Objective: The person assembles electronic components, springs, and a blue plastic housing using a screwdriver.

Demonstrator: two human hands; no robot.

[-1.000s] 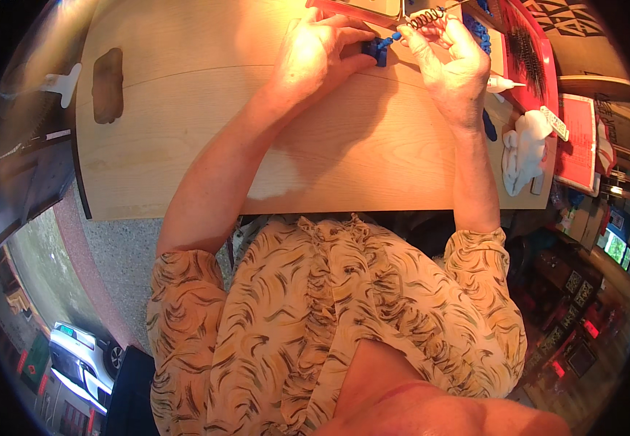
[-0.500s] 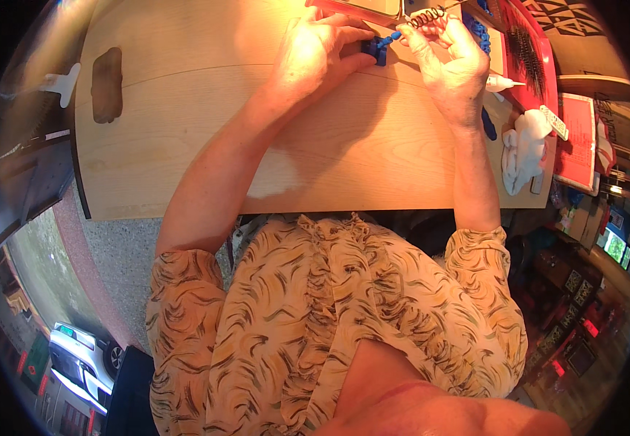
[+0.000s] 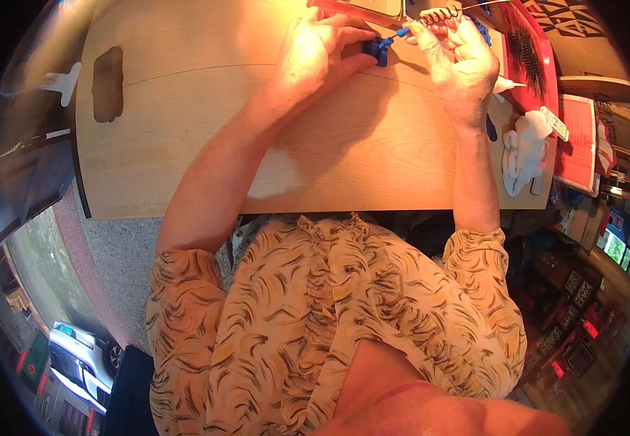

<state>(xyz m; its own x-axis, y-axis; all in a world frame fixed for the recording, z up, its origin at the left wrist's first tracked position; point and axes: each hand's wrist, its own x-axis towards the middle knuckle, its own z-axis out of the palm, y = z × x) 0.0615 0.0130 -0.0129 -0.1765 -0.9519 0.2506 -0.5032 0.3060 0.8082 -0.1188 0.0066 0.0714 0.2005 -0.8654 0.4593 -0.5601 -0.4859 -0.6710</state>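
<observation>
At the far side of the table, my left hand (image 3: 311, 54) is closed on a small blue plastic piece (image 3: 379, 52), pinching it between thumb and fingers. My right hand (image 3: 460, 65) pinches a dark coiled wire (image 3: 440, 16), which has a blue tip (image 3: 403, 33) at its left end. A short dark, thin length shows between that tip and the blue piece. Whether the two are joined cannot be made out. Fingers cover part of the coil, and a thin wire runs off to its right.
A red-edged tray (image 3: 358, 10) lies just beyond my hands. Right of my right hand are a white nozzle (image 3: 507, 84), a red tray with dark bristly pieces (image 3: 525, 58) and a crumpled white cloth (image 3: 524, 152). A dark oblong patch (image 3: 108, 85) marks the wooden tabletop (image 3: 184, 138) at left.
My right hand has shifted slightly to the right with the coiled wire. The blue tip stands a little farther from the blue piece. My left hand has stayed put.
</observation>
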